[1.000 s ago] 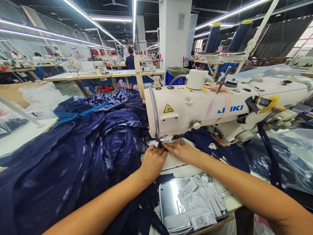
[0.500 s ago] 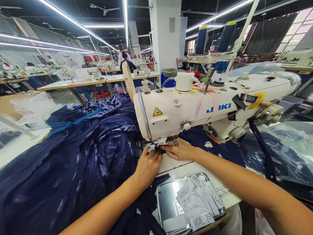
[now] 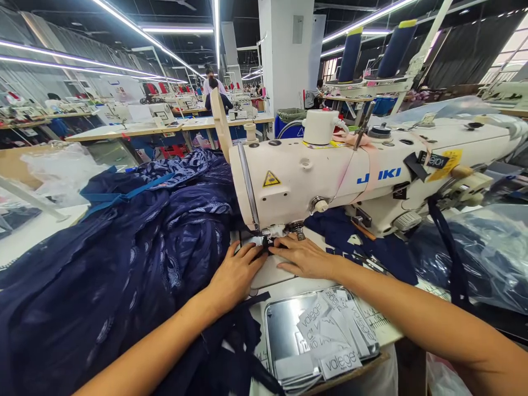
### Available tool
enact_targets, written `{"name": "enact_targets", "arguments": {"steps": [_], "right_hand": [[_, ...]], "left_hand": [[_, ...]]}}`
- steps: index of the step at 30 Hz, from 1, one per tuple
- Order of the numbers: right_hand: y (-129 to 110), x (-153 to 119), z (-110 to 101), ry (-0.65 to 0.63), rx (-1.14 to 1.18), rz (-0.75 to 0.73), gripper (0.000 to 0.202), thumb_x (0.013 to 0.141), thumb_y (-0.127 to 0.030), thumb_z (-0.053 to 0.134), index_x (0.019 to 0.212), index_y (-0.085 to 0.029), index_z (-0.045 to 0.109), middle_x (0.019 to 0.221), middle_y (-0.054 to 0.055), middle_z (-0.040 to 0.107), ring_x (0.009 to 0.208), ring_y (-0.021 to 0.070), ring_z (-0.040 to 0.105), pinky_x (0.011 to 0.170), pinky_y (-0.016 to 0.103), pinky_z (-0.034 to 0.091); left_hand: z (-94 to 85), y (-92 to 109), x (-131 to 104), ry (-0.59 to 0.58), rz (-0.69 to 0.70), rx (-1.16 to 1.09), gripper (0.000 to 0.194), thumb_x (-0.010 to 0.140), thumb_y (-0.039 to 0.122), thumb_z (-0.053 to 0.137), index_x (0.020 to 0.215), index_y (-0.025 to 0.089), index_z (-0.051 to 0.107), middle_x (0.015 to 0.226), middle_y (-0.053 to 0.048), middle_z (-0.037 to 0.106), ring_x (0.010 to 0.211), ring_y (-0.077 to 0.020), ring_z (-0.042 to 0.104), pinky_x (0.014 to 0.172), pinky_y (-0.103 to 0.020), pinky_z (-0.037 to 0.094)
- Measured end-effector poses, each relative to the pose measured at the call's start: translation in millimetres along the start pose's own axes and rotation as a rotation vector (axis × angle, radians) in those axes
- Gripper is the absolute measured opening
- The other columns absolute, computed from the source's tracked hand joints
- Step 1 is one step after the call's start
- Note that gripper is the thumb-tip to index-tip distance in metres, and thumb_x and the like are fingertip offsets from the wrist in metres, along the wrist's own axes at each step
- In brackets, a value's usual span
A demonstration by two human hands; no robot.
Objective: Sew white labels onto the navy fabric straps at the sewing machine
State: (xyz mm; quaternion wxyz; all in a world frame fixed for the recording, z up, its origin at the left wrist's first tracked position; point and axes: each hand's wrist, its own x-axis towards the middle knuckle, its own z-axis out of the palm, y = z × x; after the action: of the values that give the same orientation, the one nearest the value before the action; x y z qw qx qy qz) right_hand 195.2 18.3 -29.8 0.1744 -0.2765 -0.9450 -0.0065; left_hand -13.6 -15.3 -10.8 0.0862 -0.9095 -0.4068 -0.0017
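A white JUKI sewing machine (image 3: 264,198) stands in front of me. My left hand (image 3: 237,272) lies with fingers stretched towards the needle area, its fingertips on a small piece of dark fabric (image 3: 267,246). From the other side my right hand (image 3: 307,257) reaches in, fingers extended and spread, its fingertips touching the same dark piece near the presser foot. The fabric under the foot is mostly hidden by fingers and machine head. To the left a large navy garment heap (image 3: 136,264) with pale embroidered trim spreads over the table.
A shiny metal tray (image 3: 284,324) with several white "valege" labels (image 3: 340,360) sits at the table's front. Scissors (image 3: 373,264) and navy scraps (image 3: 391,258) lie at right, beside clear plastic bags (image 3: 495,253). Thread cones (image 3: 350,55) stand behind; people work beyond.
My left hand has shifted left and its fingers have stretched out more. My right hand's fingers have spread slightly. The scissors now show beside the right forearm; the camera view has shifted a little.
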Motion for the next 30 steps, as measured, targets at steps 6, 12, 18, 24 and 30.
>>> {"name": "enact_targets", "arguments": {"steps": [6, 12, 18, 24, 30], "right_hand": [[10.0, -0.8, -2.9, 0.076, 0.175, -0.088, 0.025, 0.083, -0.020, 0.047, 0.105, -0.017, 0.060, 0.101, 0.007, 0.057, 0.091, 0.0157, 0.052, 0.082, 0.030, 0.043], [2.7, 1.2, -3.1, 0.155, -0.109, -0.187, 0.026, 0.086, -0.017, 0.039, 0.099, -0.014, 0.061, 0.094, 0.009, 0.059, 0.082, 0.0169, 0.054, 0.070, 0.029, 0.047], [-2.0, 1.3, -4.3, 0.128, -0.145, -0.162, 0.023, 0.084, -0.016, 0.041, 0.096, -0.015, 0.061, 0.093, 0.008, 0.058, 0.082, 0.0169, 0.052, 0.067, 0.027, 0.047], [-2.6, -1.7, -3.6, 0.119, -0.101, -0.138, 0.025, 0.085, -0.017, 0.040, 0.100, -0.014, 0.059, 0.098, 0.010, 0.055, 0.085, 0.0176, 0.051, 0.073, 0.029, 0.046], [-2.8, -1.8, -2.8, 0.116, -0.060, -0.106, 0.026, 0.085, -0.019, 0.042, 0.104, -0.013, 0.058, 0.101, 0.011, 0.055, 0.089, 0.0191, 0.051, 0.076, 0.032, 0.045]], "left_hand": [[0.1, 7.0, -2.2, 0.019, 0.014, 0.046, 0.049, 0.069, 0.008, 0.049, 0.118, 0.015, 0.048, 0.121, -0.013, 0.051, 0.114, -0.0277, 0.043, 0.095, -0.051, 0.030], [-3.5, -5.4, -0.7, 0.137, -0.012, 0.069, 0.038, 0.074, 0.002, 0.042, 0.108, 0.014, 0.055, 0.107, -0.011, 0.061, 0.105, -0.0264, 0.051, 0.092, -0.050, 0.036], [-4.9, -23.8, 5.9, 0.280, -0.184, -0.038, 0.039, 0.072, -0.002, 0.036, 0.100, 0.011, 0.059, 0.097, -0.010, 0.065, 0.091, -0.0203, 0.058, 0.091, -0.041, 0.040], [-5.1, -12.0, 2.1, 0.243, 0.040, -0.071, 0.035, 0.076, 0.009, 0.041, 0.107, 0.018, 0.056, 0.113, -0.008, 0.059, 0.112, -0.0254, 0.046, 0.098, -0.055, 0.025], [-2.6, -7.2, -1.7, 0.130, 0.100, -0.058, 0.036, 0.079, 0.008, 0.039, 0.111, 0.017, 0.053, 0.117, -0.009, 0.057, 0.111, -0.0241, 0.048, 0.097, -0.055, 0.025]]}}
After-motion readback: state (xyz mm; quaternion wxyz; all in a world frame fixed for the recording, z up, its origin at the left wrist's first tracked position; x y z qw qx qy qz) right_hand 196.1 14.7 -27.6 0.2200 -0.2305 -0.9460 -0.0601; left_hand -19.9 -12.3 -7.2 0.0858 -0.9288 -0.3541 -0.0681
